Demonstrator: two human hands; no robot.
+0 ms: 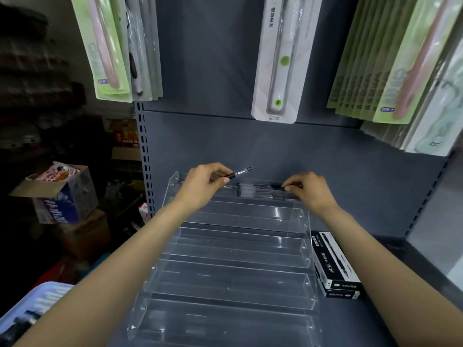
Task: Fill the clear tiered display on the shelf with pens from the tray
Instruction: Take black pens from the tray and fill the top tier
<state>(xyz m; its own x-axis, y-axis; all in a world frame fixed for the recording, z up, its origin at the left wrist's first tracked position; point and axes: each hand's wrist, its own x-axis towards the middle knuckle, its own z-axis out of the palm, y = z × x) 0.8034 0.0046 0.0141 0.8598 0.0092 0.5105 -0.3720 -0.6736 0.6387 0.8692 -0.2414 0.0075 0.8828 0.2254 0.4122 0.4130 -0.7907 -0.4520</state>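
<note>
Pens (23, 319) lie blurred in the pale blue tray (47, 290) at the lower left corner of the frame, beside your left forearm. Filling the centre, the clear tiered display (233, 266) stands on the grey shelf (375, 319), its lower tiers bare. Touching its right side, two black pen boxes (334, 265) sit stacked. At the top tier, your left hand (204, 186) pinches a clear-barrelled pen (238, 173) between thumb and fingertips, tip angled to the upper right. Your right hand (309, 187), fingers curled, grips the black end of pens lying in that top tier (260, 189). Behind, packaged toothbrushes (279, 58) hang on the back panel.
</note>
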